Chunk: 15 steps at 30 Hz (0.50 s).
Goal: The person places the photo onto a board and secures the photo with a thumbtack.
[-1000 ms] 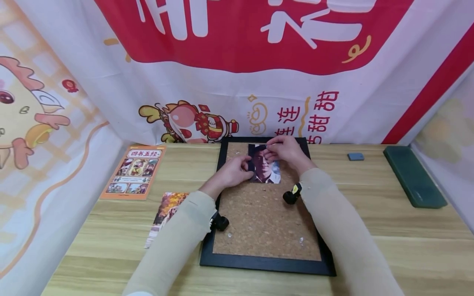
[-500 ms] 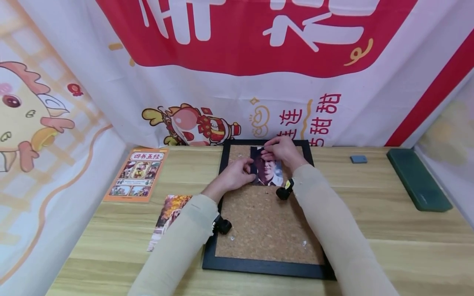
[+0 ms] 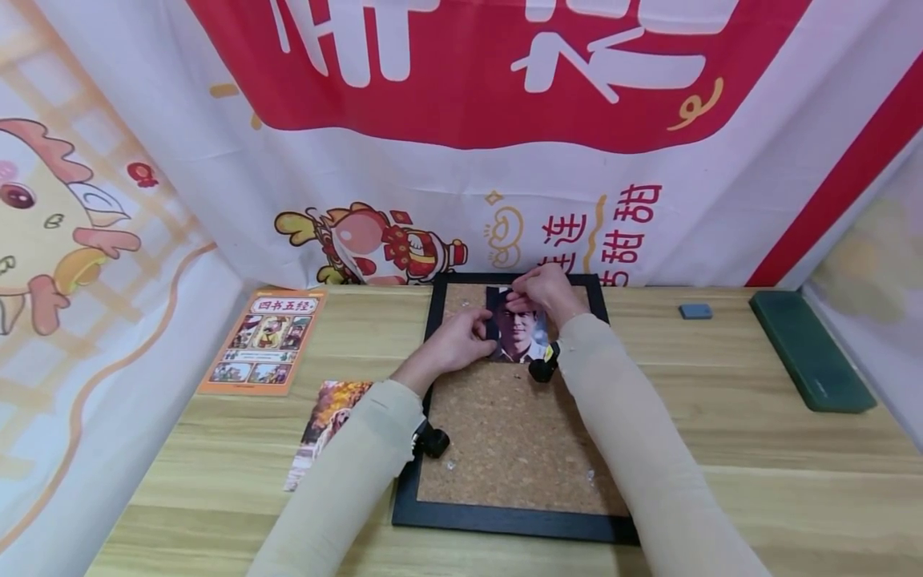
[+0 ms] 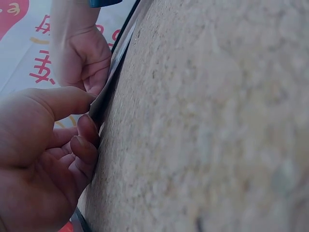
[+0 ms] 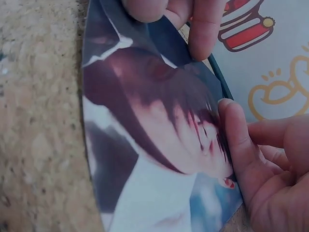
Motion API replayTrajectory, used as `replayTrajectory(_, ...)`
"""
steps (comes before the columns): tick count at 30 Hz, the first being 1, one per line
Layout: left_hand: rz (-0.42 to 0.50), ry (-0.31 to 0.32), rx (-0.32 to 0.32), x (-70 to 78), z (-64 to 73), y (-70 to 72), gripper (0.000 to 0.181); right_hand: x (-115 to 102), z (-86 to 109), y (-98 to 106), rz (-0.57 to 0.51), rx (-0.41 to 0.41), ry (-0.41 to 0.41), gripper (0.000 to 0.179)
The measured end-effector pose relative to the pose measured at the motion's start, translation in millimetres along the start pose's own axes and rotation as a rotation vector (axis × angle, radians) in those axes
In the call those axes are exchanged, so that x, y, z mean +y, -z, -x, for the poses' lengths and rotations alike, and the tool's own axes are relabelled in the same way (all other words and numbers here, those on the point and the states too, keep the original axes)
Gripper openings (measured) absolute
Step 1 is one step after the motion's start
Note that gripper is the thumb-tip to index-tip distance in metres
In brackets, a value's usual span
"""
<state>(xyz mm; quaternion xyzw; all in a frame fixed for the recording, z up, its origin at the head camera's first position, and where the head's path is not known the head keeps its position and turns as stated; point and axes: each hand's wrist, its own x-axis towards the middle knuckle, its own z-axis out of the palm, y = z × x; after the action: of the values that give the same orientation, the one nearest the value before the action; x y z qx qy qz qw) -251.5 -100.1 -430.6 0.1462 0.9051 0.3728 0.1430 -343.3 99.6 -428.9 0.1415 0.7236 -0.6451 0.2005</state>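
Portrait photo (image 3: 515, 327) held at a corkboard's (image 3: 519, 433) top, centre of frame.
Left hand (image 3: 459, 340) pinches its left edge, right hand (image 3: 546, 292) its top; the right wrist camera (image 3: 542, 367) has swung slightly left.

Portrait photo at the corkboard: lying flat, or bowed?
Bowed: the portrait photo curves in the right wrist view, and the left wrist view shows its edge lifted off the corkboard.
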Motion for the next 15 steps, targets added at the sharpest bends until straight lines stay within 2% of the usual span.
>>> replayTrajectory(8,-0.002,0.006,-0.007,-0.6,-0.1,1.1,0.058,3.7,1.9,-1.1,0.025,0.005,0.036,0.027)
replayTrajectory(15,0.011,-0.014,-0.012,-5.4,-1.9,-0.2,0.058,3.6,0.8,1.2,0.174,0.018,0.054,0.021)
